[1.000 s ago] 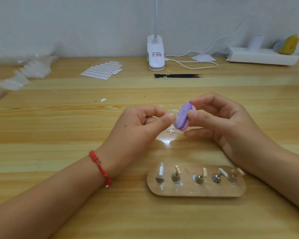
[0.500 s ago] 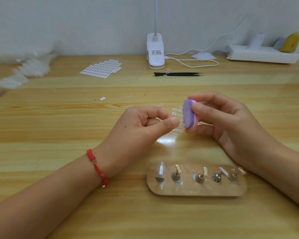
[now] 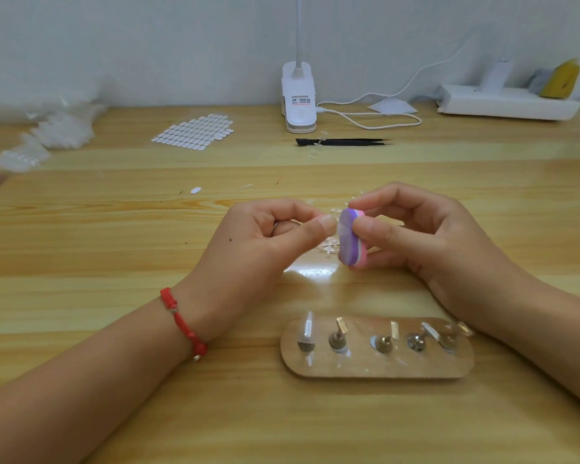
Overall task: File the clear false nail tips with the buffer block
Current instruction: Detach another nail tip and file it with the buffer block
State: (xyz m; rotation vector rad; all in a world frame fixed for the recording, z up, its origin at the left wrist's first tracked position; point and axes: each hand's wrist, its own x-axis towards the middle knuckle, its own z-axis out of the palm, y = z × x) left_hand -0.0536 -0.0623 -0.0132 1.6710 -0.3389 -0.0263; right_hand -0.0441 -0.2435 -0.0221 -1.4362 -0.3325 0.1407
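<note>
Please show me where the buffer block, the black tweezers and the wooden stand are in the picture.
buffer block [image 3: 347, 249]: head view, on its purple face, below the thumb.
tweezers [image 3: 349, 141]: head view, on the middle of the black arms.
stand [image 3: 382, 369]: head view, on bare wood near its front edge.

Far edge — clip lamp [image 3: 298, 102], black tweezers [image 3: 342, 142]; nearer, a wooden stand [image 3: 375, 368].

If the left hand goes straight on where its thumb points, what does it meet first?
Probably the buffer block, held by the right hand: its purple face lies just past the left hand and the clear nail tip it seems to pinch.
</note>
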